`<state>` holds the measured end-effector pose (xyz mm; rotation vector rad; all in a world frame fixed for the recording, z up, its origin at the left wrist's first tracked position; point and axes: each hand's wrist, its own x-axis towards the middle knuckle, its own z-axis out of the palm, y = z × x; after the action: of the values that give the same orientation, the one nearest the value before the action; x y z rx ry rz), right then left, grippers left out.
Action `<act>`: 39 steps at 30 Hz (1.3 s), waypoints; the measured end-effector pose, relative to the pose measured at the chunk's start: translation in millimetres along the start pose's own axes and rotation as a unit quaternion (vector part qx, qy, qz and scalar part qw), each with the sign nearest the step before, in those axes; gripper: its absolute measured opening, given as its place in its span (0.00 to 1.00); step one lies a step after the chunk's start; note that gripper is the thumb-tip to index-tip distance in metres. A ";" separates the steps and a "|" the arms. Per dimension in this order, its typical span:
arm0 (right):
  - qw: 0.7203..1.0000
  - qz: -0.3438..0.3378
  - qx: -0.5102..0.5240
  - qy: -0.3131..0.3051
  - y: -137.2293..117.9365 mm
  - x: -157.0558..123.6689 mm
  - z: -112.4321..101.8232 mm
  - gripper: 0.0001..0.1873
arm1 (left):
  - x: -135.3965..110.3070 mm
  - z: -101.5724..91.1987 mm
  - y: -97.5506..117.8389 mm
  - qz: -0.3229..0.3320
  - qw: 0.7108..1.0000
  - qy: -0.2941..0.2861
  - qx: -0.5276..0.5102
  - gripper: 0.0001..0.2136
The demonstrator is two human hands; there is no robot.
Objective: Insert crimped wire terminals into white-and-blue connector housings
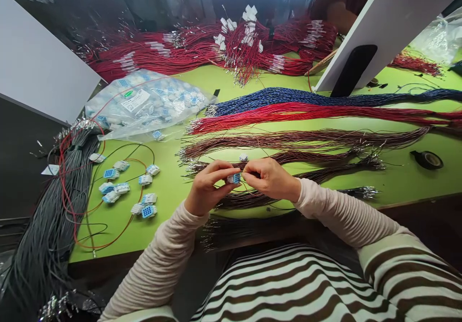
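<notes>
Above the lime-green counter [171, 161], two bare hands meet near its front edge. The left hand [207, 187] has its fingers closed around one small blue-and-white block-shaped plastic connector [235, 178], thumb below and forefinger above. The right hand [267, 176] has its fingers pinched narrow just beside that connector's right end; whether a wire sits between them, I cannot tell.

One white block-shaped plastic connector [243, 157] lies just beyond the hands. To the left, I count eleven loose blue-and-white plastic connectors [148, 211], some touching, around thin red and black looped wires. Behind them rests one clear plastic bag [169, 96] of similar connectors, too many to count.

One blue wire bundle [274, 96] and one bright red wire bundle [274, 115] run side by side; nearer lie several brown wire bundles [231, 141], overlapping too much to number. One grey wire bundle [68, 192] hangs over the left edge. One black tape roll [429, 160] lies at right.
</notes>
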<state>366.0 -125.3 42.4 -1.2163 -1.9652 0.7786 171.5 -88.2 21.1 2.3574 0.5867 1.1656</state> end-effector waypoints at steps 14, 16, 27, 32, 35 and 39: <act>0.999 -0.021 -0.018 0.030 3.7 -3.3 4.1 0.10 | -1.7 5.0 -0.6 -0.006 1.000 -0.002 -0.003 0.13; 0.999 -0.016 -0.021 0.028 4.6 -3.7 5.7 0.10 | -2.0 6.3 0.4 -0.004 1.000 -0.002 0.005 0.13; 0.984 -0.115 -0.134 0.005 11.3 -3.3 5.4 0.12 | -2.2 5.4 -2.7 -0.063 0.994 0.007 -0.092 0.13; 0.994 -0.105 -0.025 0.023 10.6 -0.9 -4.0 0.06 | -2.8 6.6 -4.2 -0.100 0.983 0.016 -0.155 0.15; 0.994 -0.098 -0.006 0.038 9.2 -1.3 -5.6 0.04 | -2.9 7.1 -3.8 -0.114 0.978 0.018 -0.176 0.15; 0.993 -0.103 -0.018 0.060 8.5 -1.9 -1.8 0.05 | -3.4 6.6 -3.7 -0.114 0.979 0.022 -0.168 0.14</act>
<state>372.3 -123.6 36.4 -1.0363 -1.9746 0.5546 174.3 -88.4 13.4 1.9315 0.6042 1.1153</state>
